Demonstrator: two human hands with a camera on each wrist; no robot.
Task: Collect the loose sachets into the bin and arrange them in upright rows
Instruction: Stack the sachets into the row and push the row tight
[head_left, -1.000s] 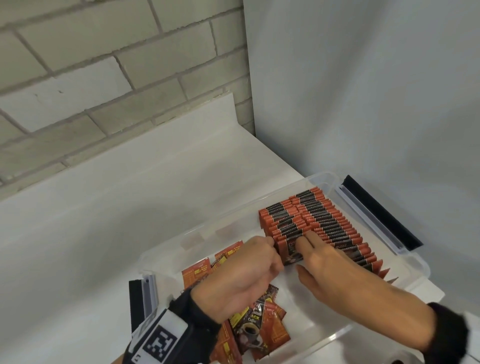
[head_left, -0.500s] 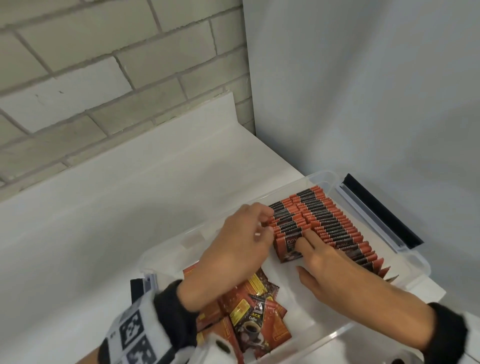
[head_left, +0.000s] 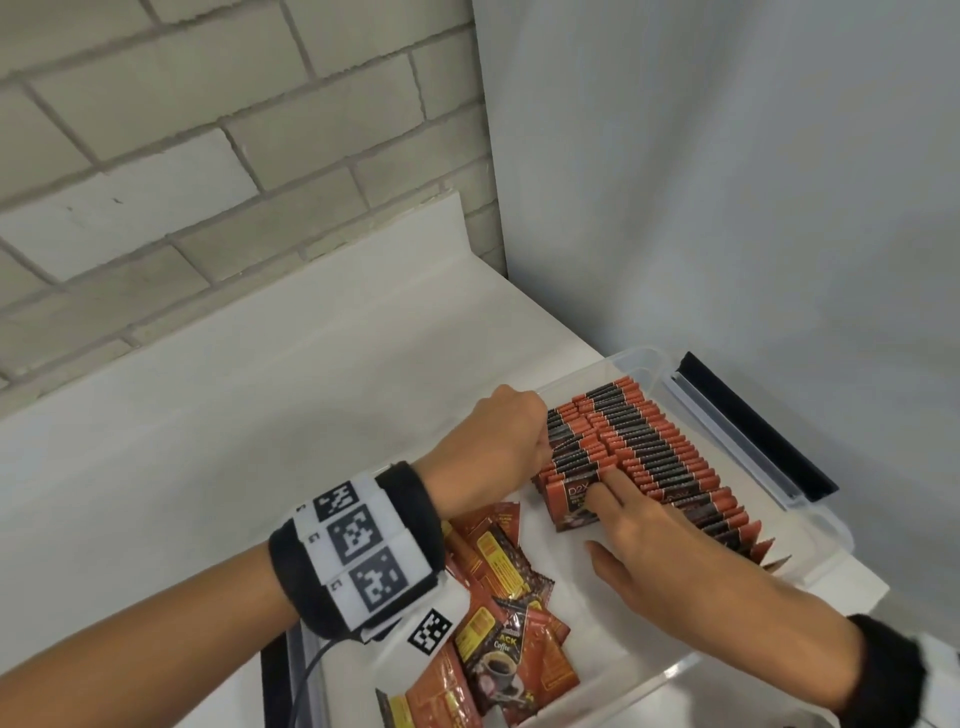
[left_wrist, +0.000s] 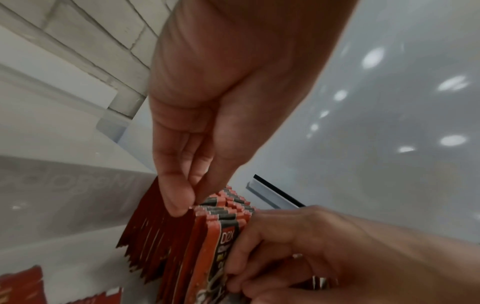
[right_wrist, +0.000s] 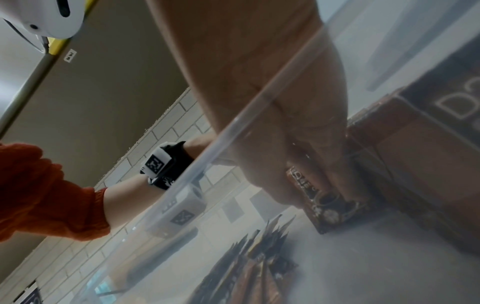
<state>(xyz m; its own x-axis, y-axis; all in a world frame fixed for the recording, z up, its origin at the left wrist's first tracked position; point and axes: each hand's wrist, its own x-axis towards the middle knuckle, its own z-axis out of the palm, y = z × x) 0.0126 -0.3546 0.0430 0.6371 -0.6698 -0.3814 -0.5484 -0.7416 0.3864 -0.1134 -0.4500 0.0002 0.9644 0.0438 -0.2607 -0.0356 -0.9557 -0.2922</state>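
Clear plastic bin lower right of head frame, on white counter. Upright sachet rows along its far side; loose sachets heaped at lower centre. Left hand pinches row tops. Right hand, fingers straight, presses front sachet.

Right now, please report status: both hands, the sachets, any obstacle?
Left hand pinching tops in shorter upright row. Right hand flat against front sachet. Loose sachets still piled in bin. No obstacle seen.
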